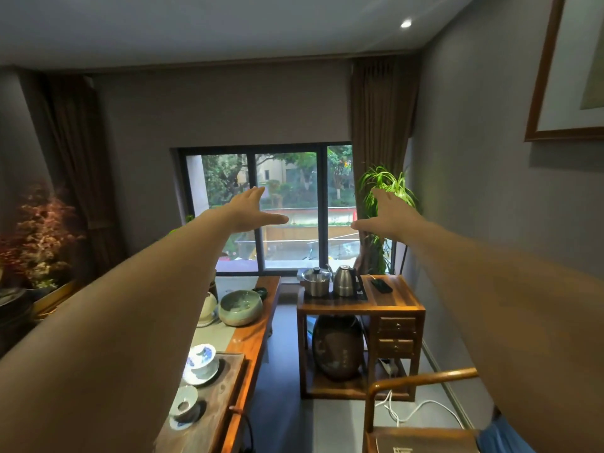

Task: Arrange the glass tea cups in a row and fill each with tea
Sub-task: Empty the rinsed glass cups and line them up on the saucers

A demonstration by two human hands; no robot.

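Both my arms are stretched out in front of me toward the window. My left hand (250,209) is flat with its fingers spread and holds nothing. My right hand (385,210) mirrors it, palm down and empty. Far below my left arm a wooden tea tray (225,380) lies on the long tea table (258,325). On it stand a blue-and-white lidded cup (202,359) on a saucer and a small white strainer on its stand (183,405). I see no glass tea cups; my left arm hides much of the table.
A green glazed bowl (241,307) and a white pot (208,307) sit farther along the table. A wooden side stand (392,305) holds a steel kettle (346,281), a lidded steel pot (316,281) and a dark remote. A chair (418,380) stands at lower right.
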